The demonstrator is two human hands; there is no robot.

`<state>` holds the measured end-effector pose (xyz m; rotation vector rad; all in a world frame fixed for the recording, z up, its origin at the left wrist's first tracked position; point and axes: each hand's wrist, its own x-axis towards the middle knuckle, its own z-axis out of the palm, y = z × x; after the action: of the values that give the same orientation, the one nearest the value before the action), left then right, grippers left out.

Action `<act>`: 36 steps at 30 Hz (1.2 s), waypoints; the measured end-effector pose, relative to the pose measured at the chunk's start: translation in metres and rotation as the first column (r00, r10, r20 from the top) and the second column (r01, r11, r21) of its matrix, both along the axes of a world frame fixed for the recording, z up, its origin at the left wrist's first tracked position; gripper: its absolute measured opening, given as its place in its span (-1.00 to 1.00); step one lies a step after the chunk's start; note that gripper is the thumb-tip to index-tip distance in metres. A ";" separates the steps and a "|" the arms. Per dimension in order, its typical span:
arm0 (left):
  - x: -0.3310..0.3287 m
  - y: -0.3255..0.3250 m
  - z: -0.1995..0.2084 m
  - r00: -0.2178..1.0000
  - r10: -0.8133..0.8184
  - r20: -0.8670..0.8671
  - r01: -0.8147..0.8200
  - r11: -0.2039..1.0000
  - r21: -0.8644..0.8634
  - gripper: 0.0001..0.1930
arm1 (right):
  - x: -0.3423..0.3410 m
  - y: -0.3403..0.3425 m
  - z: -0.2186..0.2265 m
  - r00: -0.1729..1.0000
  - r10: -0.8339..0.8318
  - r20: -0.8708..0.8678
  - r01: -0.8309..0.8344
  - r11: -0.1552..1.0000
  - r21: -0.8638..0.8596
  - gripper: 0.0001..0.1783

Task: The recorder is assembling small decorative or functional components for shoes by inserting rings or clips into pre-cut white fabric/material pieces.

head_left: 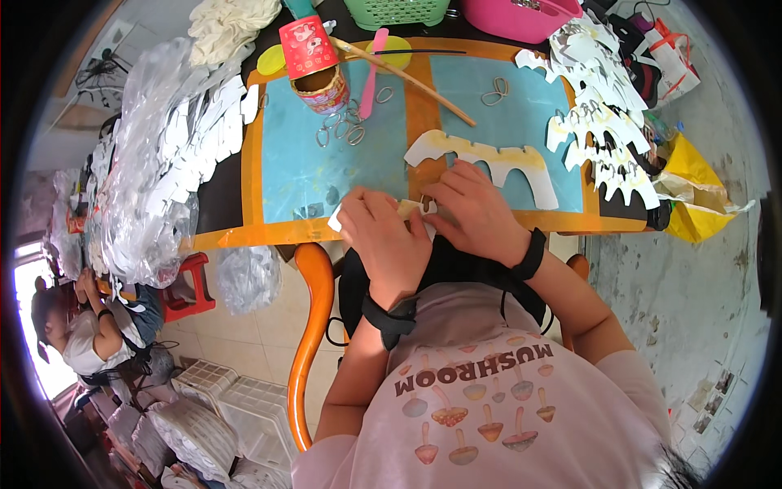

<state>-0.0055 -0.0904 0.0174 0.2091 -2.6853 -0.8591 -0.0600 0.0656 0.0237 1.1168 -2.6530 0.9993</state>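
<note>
At the table's near edge, my left hand pinches a white cut-out piece with a yellowish patch. My right hand has its fingers closed on the same piece's right end. A small metal ring shows between the two hands; its lower part is hidden by fingers. Just beyond my right hand lies a scalloped white cut-out, its upper edge smeared with yellowish glue. Loose metal rings lie on the blue mat, with another ring pair farther right.
An open tin, a red cup, a pink spatula and a wooden stick occupy the far side. Glued white pieces pile up at right; plastic-covered ones at left. Another person sits far left.
</note>
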 end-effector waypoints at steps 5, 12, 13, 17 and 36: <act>-0.004 -0.001 0.007 1.000 0.010 0.024 -0.008 0.998 -0.059 -0.50 | 0.006 0.000 -0.010 0.992 0.003 -0.125 -0.002 1.000 0.008 -0.70; 0.004 -0.008 -0.004 0.982 -0.072 -0.172 0.080 0.996 0.036 -0.55 | 0.008 0.006 -0.011 0.989 0.044 -0.143 -0.035 0.997 0.068 -0.79; 0.009 -0.010 -0.008 0.960 -0.122 -0.252 0.142 0.988 0.061 -0.57 | 0.008 0.006 -0.011 0.989 0.052 -0.140 -0.041 0.996 0.077 -0.79; 0.018 -0.009 -0.017 0.946 -0.218 -0.240 0.239 0.969 0.063 -0.65 | 0.009 0.006 -0.009 0.988 0.041 -0.151 -0.030 0.997 0.072 -0.77; 0.014 -0.025 -0.017 0.886 -0.445 -0.130 0.373 0.851 -0.371 -0.61 | 0.004 0.018 -0.015 0.955 0.095 -0.282 -0.057 0.988 0.141 -0.77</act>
<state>0.0089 -0.1151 0.0007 -0.5294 -2.6506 -0.4721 -0.0563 0.0833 0.0085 1.2893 -2.4853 0.6211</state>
